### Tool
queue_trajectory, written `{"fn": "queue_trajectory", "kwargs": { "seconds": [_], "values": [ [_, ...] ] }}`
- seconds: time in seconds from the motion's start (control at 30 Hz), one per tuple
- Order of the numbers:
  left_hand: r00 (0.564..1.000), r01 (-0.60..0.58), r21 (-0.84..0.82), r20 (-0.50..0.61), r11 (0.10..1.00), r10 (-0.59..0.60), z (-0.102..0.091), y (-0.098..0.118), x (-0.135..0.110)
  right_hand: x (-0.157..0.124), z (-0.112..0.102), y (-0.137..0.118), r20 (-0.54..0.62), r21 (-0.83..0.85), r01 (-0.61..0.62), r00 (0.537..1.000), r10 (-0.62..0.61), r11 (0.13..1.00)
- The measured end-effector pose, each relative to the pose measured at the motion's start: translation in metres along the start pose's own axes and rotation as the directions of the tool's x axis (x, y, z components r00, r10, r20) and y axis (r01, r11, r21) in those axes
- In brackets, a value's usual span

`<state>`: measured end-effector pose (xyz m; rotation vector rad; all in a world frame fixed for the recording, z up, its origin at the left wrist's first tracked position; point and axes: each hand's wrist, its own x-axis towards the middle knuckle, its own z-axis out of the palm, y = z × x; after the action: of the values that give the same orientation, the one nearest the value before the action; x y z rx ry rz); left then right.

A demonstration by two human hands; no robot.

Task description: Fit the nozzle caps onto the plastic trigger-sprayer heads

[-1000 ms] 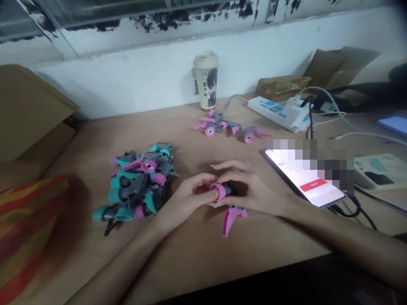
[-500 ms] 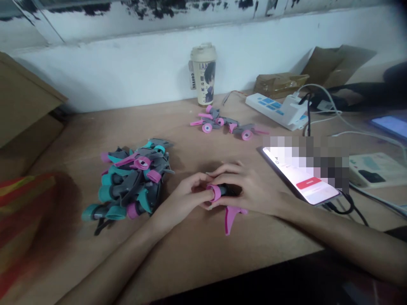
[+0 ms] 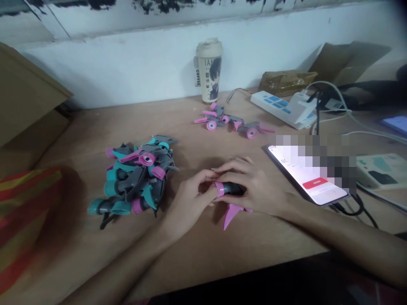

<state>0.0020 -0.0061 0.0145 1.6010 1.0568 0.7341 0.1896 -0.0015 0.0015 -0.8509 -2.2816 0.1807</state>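
Both my hands hold one dark grey tube-shaped piece with a pink ring at its left end and a pink fin sticking out below, low over the table. My left hand is closed on it, the thumb pressed at the pink ring. My right hand curves over the tube from the right, fingers bent around it and hiding part of it. Left of my hands lies a pile of similar grey pieces with teal and pink rings and fins. Farther back lie several grey-and-pink pieces.
A lit phone with a cable lies right of my hands. Behind it are a white power strip with chargers and a taped brown package. A lidded coffee cup stands by the wall. Cardboard and a red-yellow striped item are left.
The view has shifted slightly, so everything sits a little farther right and higher. More of the dark tube shows between my hands, and the pink fin appears slightly turned. Both hands keep their hold.
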Motion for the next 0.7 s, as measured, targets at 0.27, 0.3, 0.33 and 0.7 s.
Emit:
{"fn": "queue_trajectory", "kwargs": {
  "seconds": [0.27, 0.3, 0.33, 0.7],
  "values": [
    [0.996, 0.048, 0.317, -0.084, 0.947, -0.023, -0.009, 0.009, -0.001, -0.001, 0.002, -0.005, -0.068, -0.147, 0.009, 0.998, -0.020, 0.989],
    [0.997, 0.059, 0.323, -0.067, 0.945, -0.039, -0.010, 0.012, -0.001, -0.001, 0.002, -0.006, -0.070, -0.158, 0.014, 0.997, -0.026, 0.987],
    [0.997, 0.066, 0.316, -0.051, 0.946, -0.052, -0.010, 0.014, -0.001, -0.001, 0.002, -0.007, -0.074, -0.168, 0.019, 0.997, -0.032, 0.986],
    [0.985, -0.004, 0.465, -0.153, 0.885, 0.084, -0.002, 0.011, -0.005, 0.002, 0.003, -0.006, -0.073, -0.180, -0.037, 0.997, 0.024, 0.983]
  ]
}}
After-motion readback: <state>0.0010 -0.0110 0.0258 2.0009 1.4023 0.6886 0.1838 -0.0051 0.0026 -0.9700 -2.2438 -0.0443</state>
